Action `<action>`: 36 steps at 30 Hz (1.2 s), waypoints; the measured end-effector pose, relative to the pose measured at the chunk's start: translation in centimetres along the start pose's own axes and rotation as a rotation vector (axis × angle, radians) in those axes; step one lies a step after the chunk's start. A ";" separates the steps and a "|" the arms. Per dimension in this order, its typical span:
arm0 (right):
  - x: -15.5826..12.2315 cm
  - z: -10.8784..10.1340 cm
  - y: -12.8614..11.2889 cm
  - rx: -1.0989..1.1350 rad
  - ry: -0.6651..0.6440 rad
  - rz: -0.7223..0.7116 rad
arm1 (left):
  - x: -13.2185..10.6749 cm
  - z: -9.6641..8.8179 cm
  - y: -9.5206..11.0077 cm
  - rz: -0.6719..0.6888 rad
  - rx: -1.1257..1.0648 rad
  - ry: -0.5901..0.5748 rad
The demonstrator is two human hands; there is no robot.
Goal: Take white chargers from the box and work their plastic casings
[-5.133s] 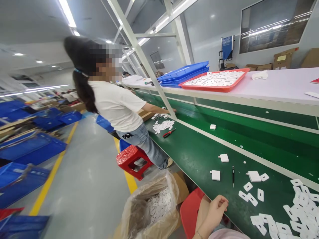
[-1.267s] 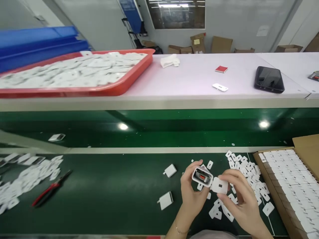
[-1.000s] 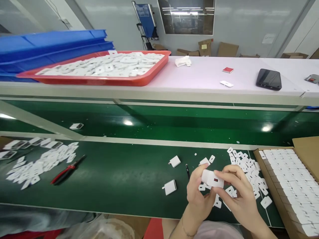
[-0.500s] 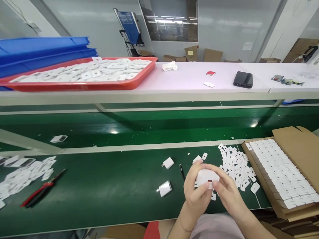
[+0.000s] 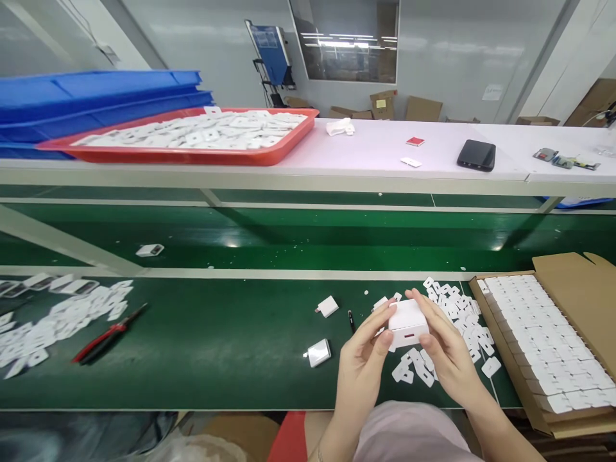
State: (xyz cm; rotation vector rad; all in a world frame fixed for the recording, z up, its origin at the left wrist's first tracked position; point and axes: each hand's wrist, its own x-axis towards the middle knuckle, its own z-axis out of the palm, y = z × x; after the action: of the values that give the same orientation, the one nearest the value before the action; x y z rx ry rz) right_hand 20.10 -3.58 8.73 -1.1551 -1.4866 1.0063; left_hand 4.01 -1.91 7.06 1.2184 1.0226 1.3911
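Between my two hands is a white USB charger [image 5: 408, 322], a small rounded block with a dark slot on the side facing me. My left hand [image 5: 363, 350] grips its left side with thumb and fingers. My right hand [image 5: 445, 346] closes on its right side. Small flat white plastic plates [image 5: 418, 367] with holes lie just below and behind the charger. To the left, two white blocks with a short projecting tab rest on the green work surface: one farther block [image 5: 328, 307] and one nearer block [image 5: 317, 353]. A black pen-like stick [image 5: 351, 321] is partly hidden by my left hand.
On the right stands an open cardboard box [image 5: 541, 420] holding rows of white pieces. Red-and-black pliers [image 5: 108, 337] lie left beside a pile of white pieces [image 5: 72, 321]. A raised shelf [image 5: 366, 151] carries a red tray [image 5: 192, 156], blue trays [image 5: 106, 96] and a black device [image 5: 476, 156].
The charger has been turned in my hands, so its flat top and slotted side show more squarely. My fingers have spread a little around it. The camera view has shifted slightly left.
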 end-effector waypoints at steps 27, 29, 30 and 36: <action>-0.7 1.0 -0.2 0.309 0.042 -0.285 | -2.1 2.0 -0.3 0.525 0.103 -0.062; -0.5 1.1 -0.6 0.385 0.076 -0.320 | -2.0 1.9 0.2 0.619 0.104 -0.070; -0.3 1.1 -0.8 0.420 0.085 -0.333 | -2.0 1.9 0.4 0.651 0.109 -0.057; 0.3 0.7 -2.2 0.338 0.071 -0.445 | -1.9 2.3 1.4 0.744 0.109 -0.025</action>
State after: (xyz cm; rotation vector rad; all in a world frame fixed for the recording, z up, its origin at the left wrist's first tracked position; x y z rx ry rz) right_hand 18.96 -3.83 10.77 -0.5788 -1.3701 0.8527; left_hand 6.17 -4.00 8.41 1.7989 0.6448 1.8824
